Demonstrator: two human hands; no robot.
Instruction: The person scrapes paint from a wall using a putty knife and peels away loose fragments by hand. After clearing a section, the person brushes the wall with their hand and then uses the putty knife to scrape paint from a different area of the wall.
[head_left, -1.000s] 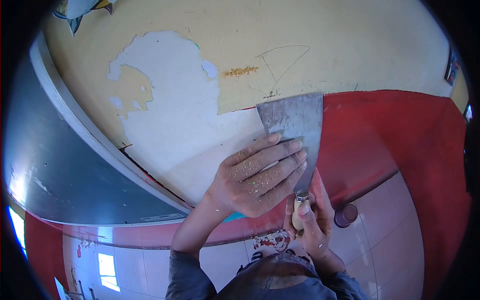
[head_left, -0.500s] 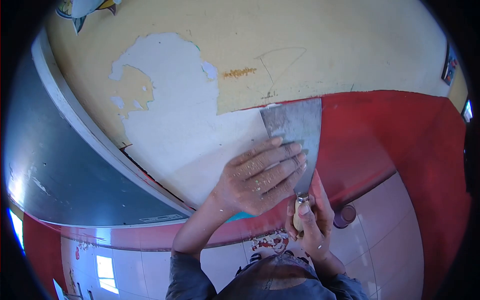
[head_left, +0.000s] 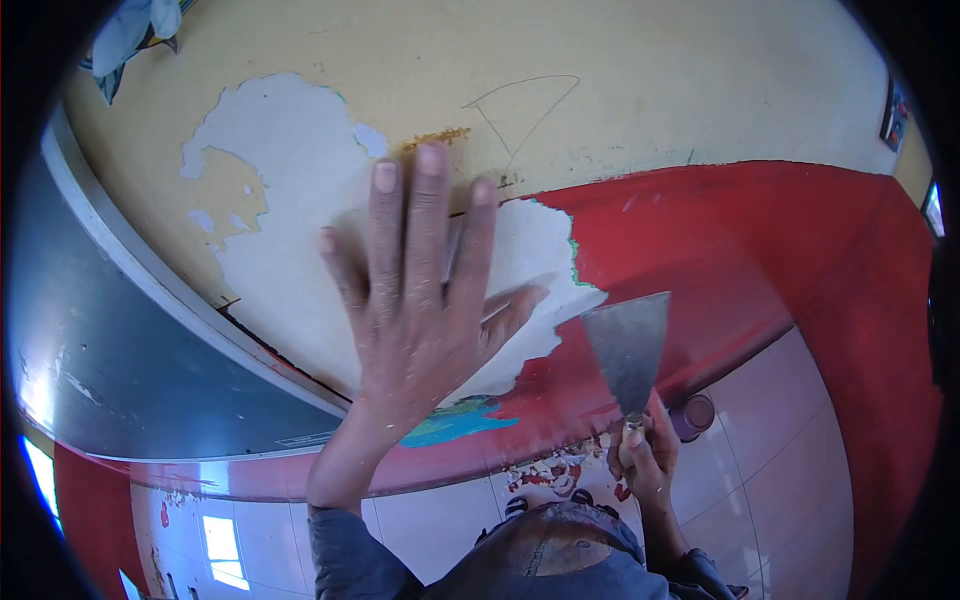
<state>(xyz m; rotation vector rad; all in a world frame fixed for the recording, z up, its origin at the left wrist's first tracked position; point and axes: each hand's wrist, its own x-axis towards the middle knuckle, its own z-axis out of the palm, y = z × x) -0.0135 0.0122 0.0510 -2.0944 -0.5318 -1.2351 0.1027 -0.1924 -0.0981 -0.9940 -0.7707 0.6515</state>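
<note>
My left hand (head_left: 415, 290) is raised over the bare white patch (head_left: 290, 300) of the wall, its fingers spread and pointing up, with nothing in it. To the right, my right hand (head_left: 645, 450) is wrapped round the short handle of a broad metal scraper (head_left: 632, 345). The scraper's blade points up in front of the red paint (head_left: 720, 240), just right of the patch's ragged edge. Whether the blade touches the wall I cannot tell. Below the patch a turquoise area (head_left: 460, 422) shows.
A dark board (head_left: 120, 330) with a pale frame curves along the left. Cream paint (head_left: 700, 80) covers the upper wall. Paint flakes (head_left: 560, 470) lie on the tiled floor (head_left: 740, 500) near the feet. A round dark container (head_left: 692, 415) stands by the wall's foot.
My left hand has come off the blade and moved up and left, fingers now spread. My right hand has lowered the scraper, uncovering the patch's ragged right edge. The view has shifted slightly.
</note>
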